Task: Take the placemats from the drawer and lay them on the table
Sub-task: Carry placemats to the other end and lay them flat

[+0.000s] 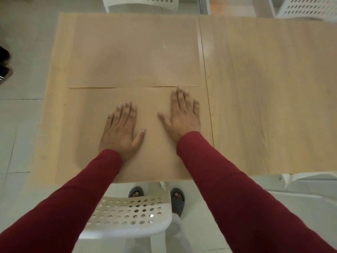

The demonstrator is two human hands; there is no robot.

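Note:
Two tan placemats lie flat on the light wooden table (264,97), one behind the other. The far placemat (135,53) has a fine dotted texture and reaches the table's back edge. The near placemat (87,128) runs to the front edge. My left hand (121,133) lies flat on the near placemat, palm down, fingers straight. My right hand (182,117) presses flat on the same mat further right, its fingertips close to the seam between the two mats. Neither hand holds anything. No drawer is in view.
A white perforated chair (127,214) stands right below the table's front edge, my sandalled feet behind it. Two more white chairs, one (140,2) and another (310,8), stand beyond the far edge. Someone's shoe (3,72) shows at the left on the tiled floor.

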